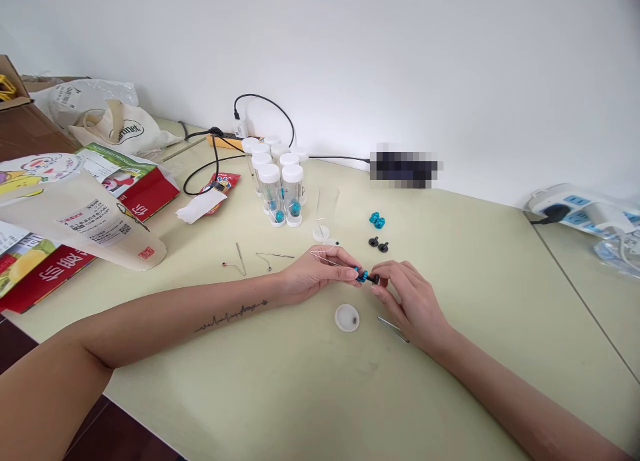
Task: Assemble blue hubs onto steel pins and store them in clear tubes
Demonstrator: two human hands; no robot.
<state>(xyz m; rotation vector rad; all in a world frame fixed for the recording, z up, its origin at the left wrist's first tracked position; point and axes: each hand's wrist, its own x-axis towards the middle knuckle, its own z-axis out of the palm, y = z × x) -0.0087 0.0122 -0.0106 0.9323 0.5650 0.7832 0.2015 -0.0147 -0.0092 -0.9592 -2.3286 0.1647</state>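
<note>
My left hand (320,272) pinches a small blue part (362,274) with a thin bent wire against its fingers. My right hand (407,300) has its fingertips closed on a black knob (375,279), whose stem points into the blue part. Just below them lies a round white lid (347,318) with a tiny metal piece in it. Silver tweezers (393,329) rest beside my right hand. Beyond the hands are blue parts (377,220) and two black knobs (379,244). Two bent wires (235,261) lie to the left.
Several clear tubes with white caps (271,194) stand at the back. An open clear tube (321,232) is near them. A large cup (100,214), red boxes (145,188) and bags fill the left. A power strip (580,211) lies at the right, a blurred dark object (404,170) by the wall.
</note>
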